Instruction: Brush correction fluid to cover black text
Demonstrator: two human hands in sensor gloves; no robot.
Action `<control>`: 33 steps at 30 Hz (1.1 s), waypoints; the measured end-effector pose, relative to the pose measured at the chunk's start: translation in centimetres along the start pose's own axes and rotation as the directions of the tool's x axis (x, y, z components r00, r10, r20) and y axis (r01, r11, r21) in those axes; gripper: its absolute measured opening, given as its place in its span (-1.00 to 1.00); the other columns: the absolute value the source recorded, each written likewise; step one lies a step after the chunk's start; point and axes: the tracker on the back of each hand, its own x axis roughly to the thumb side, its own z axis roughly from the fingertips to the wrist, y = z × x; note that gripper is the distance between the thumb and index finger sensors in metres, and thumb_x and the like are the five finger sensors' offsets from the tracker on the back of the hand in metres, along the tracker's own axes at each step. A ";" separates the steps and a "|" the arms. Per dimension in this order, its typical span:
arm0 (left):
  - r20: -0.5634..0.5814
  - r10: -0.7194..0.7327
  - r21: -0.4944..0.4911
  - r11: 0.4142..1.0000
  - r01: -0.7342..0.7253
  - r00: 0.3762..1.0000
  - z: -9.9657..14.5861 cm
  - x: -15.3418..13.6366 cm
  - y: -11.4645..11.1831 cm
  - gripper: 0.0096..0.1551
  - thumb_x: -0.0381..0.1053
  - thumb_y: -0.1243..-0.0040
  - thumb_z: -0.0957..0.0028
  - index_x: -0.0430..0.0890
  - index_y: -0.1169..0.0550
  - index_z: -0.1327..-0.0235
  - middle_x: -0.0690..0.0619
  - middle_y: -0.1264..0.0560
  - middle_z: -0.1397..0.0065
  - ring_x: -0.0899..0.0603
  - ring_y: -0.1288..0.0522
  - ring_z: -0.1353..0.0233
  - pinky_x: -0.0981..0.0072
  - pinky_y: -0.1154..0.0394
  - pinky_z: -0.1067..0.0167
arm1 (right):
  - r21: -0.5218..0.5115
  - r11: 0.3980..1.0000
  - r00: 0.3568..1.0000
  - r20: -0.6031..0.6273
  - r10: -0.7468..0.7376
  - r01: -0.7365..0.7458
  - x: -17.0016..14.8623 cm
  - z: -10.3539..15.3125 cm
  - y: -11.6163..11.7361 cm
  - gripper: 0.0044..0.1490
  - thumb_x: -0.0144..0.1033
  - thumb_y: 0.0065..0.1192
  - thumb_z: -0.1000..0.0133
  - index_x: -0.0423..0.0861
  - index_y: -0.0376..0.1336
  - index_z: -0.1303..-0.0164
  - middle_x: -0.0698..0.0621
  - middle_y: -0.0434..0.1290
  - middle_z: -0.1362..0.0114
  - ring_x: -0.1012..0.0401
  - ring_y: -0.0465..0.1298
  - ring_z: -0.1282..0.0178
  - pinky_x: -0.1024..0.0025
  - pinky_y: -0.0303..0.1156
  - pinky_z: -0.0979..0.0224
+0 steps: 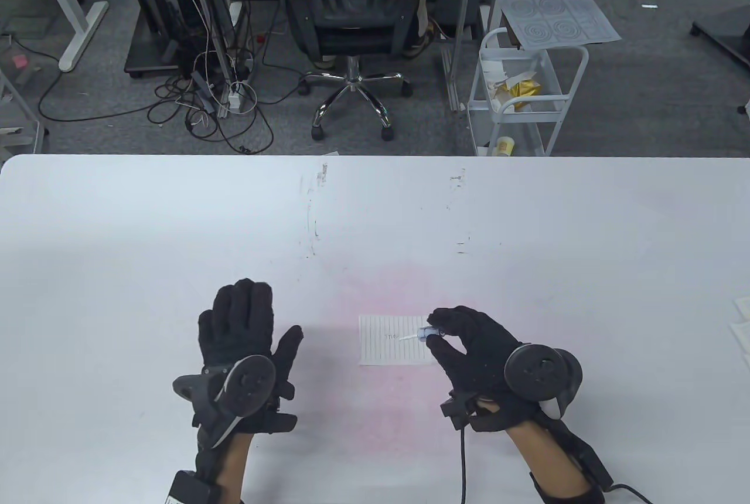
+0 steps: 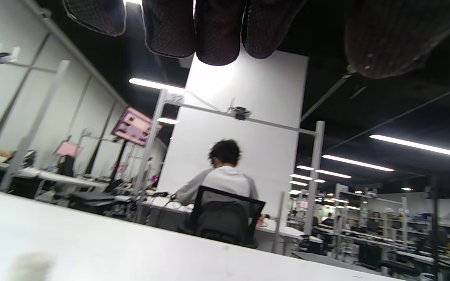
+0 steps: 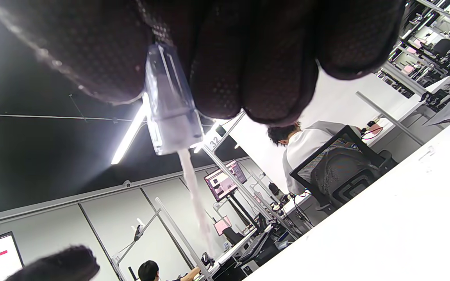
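Observation:
A small lined paper slip [image 1: 394, 340] with faint black text lies on the white table [image 1: 375, 222] near the front middle. My right hand [image 1: 463, 340] pinches the clear cap of a correction fluid brush [image 1: 419, 334]; the white brush tip points left over the text. In the right wrist view the cap and brush stem [image 3: 174, 117] hang below my fingers [image 3: 248, 58]. My left hand [image 1: 246, 328] rests flat on the table left of the paper, fingers spread, holding nothing. Its fingertips [image 2: 213, 35] show at the top of the left wrist view. No fluid bottle is in view.
White papers [image 1: 741, 322] lie at the table's right edge. Beyond the far edge stand an office chair [image 1: 351, 17] and a white cart [image 1: 527, 94]. Faint scuff marks [image 1: 313, 217] and a pink stain mark the tabletop.

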 end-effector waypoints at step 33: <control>0.329 0.077 -0.703 0.685 0.190 0.941 1.6 8.7 -12.9 -0.30 0.16 0.00 0.01 0.09 -0.32 -0.47 0.02 -0.22 -0.65 -0.19 -0.27 -0.65 -0.07 -0.25 -0.52 | 0.101 0.960 0.963 -0.051 0.266 -0.260 -3.3 -0.7 6.0 -0.45 -0.07 0.52 0.17 0.07 0.47 -0.03 0.03 0.58 -0.13 0.03 0.69 0.03 -0.04 0.51 -0.18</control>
